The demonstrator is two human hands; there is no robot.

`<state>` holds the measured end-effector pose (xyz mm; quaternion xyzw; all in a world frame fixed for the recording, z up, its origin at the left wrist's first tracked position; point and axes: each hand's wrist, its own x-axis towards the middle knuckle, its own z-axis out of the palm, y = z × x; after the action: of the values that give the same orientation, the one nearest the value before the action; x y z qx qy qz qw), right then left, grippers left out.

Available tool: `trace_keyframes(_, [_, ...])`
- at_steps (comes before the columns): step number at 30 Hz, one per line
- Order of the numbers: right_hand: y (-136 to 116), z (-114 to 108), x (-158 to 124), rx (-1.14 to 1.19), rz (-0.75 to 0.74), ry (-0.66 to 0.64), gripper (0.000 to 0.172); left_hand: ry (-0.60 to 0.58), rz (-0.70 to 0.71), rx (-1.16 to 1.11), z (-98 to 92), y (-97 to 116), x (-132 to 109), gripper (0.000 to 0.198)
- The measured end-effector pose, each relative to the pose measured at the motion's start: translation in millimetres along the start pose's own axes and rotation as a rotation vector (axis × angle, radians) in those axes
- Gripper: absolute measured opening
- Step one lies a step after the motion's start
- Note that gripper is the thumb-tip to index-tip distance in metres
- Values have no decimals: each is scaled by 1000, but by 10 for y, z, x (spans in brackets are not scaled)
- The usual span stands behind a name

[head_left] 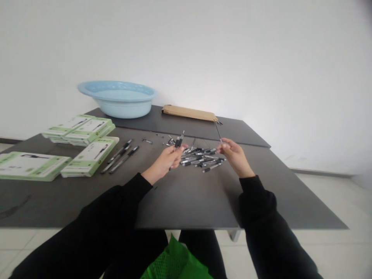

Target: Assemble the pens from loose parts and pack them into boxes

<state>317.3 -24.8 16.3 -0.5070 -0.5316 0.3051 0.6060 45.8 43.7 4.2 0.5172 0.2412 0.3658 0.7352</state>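
My left hand [171, 157] is closed around a few pen parts [179, 140] with dark grips, their tips pointing up. In my right hand [232, 153], thumb and fingers pinch a thin, dark pen refill [217, 130] that slants up and to the left. Between and beneath the hands lies a loose heap of pen parts [200, 158], clear barrels with black grips. Several small pen pieces [171, 140] are scattered just beyond my left hand. Three assembled pens [120, 157] appear to lie side by side further left.
Green and white pen boxes [90, 157] lie and stack on the left of the dark table [186, 205]. A light blue basin [124, 104] stands at the back left. Behind the heap lies a long brown cardboard packet [188, 112]. A white wall rises behind the table.
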Motion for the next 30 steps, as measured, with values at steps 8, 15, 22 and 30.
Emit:
trace_keyframes(8, [131, 1137, -271, 198, 113, -408, 33, 32, 2, 55, 0, -145, 44, 45])
trace_keyframes(15, [89, 1018, -210, -27, -19, -240, 31, 78, 113, 396, -11, -202, 65, 38])
trace_keyframes(22, [3, 1001, -228, -156, -99, -117, 36, 54, 291, 801, 50, -241, 21, 34])
trace_keyframes(30, [-312, 728, -228, 164, -262, 157, 25, 175, 390, 1246, -14, -150, -64, 33])
